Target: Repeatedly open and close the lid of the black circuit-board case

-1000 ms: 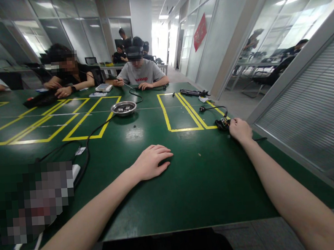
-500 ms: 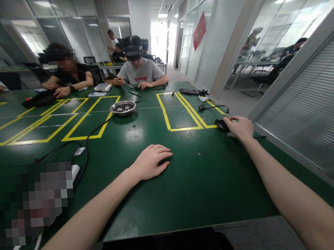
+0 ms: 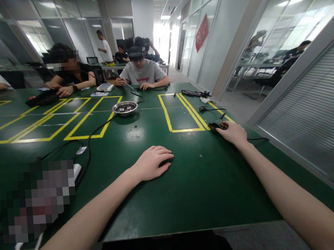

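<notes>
My left hand point(image 3: 153, 163) lies flat on the green table, palm down with the fingers loosely stretched, and holds nothing. Off to the right, my right hand point(image 3: 235, 132) grips a small black casing point(image 3: 213, 127) just above or on the tabletop. Small coloured parts show inside the casing, but its exact kind is too small to tell. Close behind it lies a black plug point(image 3: 202, 108) on a cord that runs toward my right hand. Another stretch of black cable point(image 3: 258, 139) comes out at the right of that hand. The fingertips of my right hand are partly hidden.
A steel bowl point(image 3: 125, 108) with metal pieces stands mid-table. Yellow tape point(image 3: 188, 130) marks rectangles. Black tool-like items point(image 3: 195, 93) lie at the back right. A blurred-out object and cables point(image 3: 90, 147) are at left. Co-workers point(image 3: 143, 71) sit across the table.
My right hand has moved slightly left and toward me with the black casing, which now lies tilted so its inside shows more. My left hand has stayed in place.
</notes>
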Demonstrator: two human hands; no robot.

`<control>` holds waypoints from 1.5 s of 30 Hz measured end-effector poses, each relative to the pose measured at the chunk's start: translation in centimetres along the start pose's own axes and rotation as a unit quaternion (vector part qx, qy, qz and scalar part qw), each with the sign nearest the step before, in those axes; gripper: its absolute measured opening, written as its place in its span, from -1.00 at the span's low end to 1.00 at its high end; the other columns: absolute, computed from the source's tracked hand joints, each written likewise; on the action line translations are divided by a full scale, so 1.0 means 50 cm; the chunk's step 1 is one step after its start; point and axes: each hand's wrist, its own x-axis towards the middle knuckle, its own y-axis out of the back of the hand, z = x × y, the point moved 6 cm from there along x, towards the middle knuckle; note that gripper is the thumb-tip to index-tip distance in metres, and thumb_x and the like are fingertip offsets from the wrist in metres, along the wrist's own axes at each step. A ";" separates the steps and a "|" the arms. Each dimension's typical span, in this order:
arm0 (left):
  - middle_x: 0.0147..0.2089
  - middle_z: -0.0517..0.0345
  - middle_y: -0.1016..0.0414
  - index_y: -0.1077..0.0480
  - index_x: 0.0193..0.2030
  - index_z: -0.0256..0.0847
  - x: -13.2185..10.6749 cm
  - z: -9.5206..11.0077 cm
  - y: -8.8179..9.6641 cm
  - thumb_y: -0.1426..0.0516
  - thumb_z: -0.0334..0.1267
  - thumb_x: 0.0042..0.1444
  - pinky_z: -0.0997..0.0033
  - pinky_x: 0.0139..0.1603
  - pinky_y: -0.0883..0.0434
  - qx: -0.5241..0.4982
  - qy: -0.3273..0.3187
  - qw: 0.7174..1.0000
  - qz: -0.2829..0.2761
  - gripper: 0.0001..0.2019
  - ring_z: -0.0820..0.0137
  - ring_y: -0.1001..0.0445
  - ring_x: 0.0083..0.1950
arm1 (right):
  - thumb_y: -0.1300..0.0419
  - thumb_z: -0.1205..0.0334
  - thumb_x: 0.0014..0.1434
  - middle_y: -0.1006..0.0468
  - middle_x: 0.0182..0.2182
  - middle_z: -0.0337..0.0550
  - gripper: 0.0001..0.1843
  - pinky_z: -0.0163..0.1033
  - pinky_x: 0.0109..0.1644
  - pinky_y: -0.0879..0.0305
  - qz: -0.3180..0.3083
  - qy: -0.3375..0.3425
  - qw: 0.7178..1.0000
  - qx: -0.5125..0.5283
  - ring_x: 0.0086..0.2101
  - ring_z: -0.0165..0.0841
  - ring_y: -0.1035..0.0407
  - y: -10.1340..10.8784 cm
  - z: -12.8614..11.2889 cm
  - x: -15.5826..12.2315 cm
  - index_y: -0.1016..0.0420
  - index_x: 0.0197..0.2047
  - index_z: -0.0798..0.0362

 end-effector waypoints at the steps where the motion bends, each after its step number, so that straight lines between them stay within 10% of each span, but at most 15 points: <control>1: 0.17 0.04 -0.61 -0.53 0.12 -0.13 0.000 0.000 0.001 -0.14 -0.25 0.34 0.10 0.22 -0.45 0.002 0.001 1.000 0.001 -0.73 0.21 -0.53 0.20 | -0.37 0.00 -0.02 -0.70 -0.23 0.08 -0.58 0.02 -0.18 -0.48 -0.026 -0.006 0.999 -0.030 -0.16 0.10 -0.58 -0.007 -0.024 -0.011 -0.67 -0.10 0.01; 7: 0.19 0.00 -0.59 -0.48 0.19 -0.14 -0.002 -0.009 0.020 -0.13 -0.24 0.34 0.08 0.22 -0.45 0.020 0.019 0.999 0.042 -0.68 0.18 -0.53 0.20 | -0.34 0.10 0.08 -0.69 -0.05 -0.02 -0.56 0.02 -0.02 -0.51 -0.149 0.201 0.966 0.059 -0.08 0.00 -0.58 -0.042 -0.226 -0.134 -0.61 0.05 -0.03; 12: 0.26 -0.13 -0.50 -0.40 0.28 -0.19 -0.009 -0.011 0.056 -0.21 -0.06 0.26 0.06 0.23 -0.43 0.007 0.015 0.994 0.112 -0.51 0.11 -0.47 0.24 | -0.30 0.22 0.16 -0.66 -0.08 -0.03 -0.55 -0.10 -0.02 -0.50 -0.278 0.417 0.844 0.192 -0.12 -0.15 -0.58 -0.019 -0.362 -0.285 -0.56 0.13 0.03; 17: -0.22 0.05 -0.59 -0.50 -0.24 -0.19 -0.006 0.010 0.049 -0.30 0.16 0.08 0.20 -0.05 -0.39 0.000 -0.030 0.999 0.032 -0.59 0.23 -0.52 -0.13 | -0.32 0.25 0.17 -0.62 -0.12 -0.08 -0.60 -0.23 -0.12 -0.46 -0.340 0.493 0.765 0.234 -0.20 -0.26 -0.56 0.010 -0.407 -0.353 -0.57 0.10 0.01; 27: -0.10 0.03 -0.63 -0.54 -0.14 -0.21 -0.010 0.002 0.036 -0.36 0.06 0.07 0.26 -0.09 -0.44 0.016 0.014 1.000 -0.011 -0.61 0.20 -0.51 -0.07 | -0.32 0.22 0.20 -0.63 -0.11 -0.09 -0.59 -0.26 -0.16 -0.41 -0.291 0.492 0.779 0.257 -0.20 -0.29 -0.55 0.024 -0.390 -0.328 -0.53 0.13 0.01; 35: 0.17 -0.11 -0.58 -0.51 0.17 -0.24 -0.013 -0.021 0.034 -0.37 0.09 0.06 -0.01 0.17 -0.49 0.060 0.104 0.993 -0.009 -0.39 0.03 -0.45 0.15 | -0.36 -0.19 0.16 -0.57 -0.41 -0.16 -0.58 -0.28 -0.37 -0.18 -0.179 0.393 0.897 0.093 -0.41 -0.30 -0.46 -0.002 -0.340 -0.243 -0.48 -0.34 0.03; 45: 0.26 -0.19 -0.52 -0.43 0.30 -0.28 -0.013 -0.026 0.021 -0.33 0.09 0.10 -0.10 0.22 -0.47 0.060 0.132 0.989 -0.006 -0.29 -0.06 -0.37 0.25 | -0.24 0.15 0.23 -0.52 -0.41 -0.21 -0.86 -0.32 -0.34 -0.15 -0.265 0.393 0.869 0.144 -0.45 -0.38 -0.34 -0.026 -0.322 -0.259 -0.43 -0.26 0.03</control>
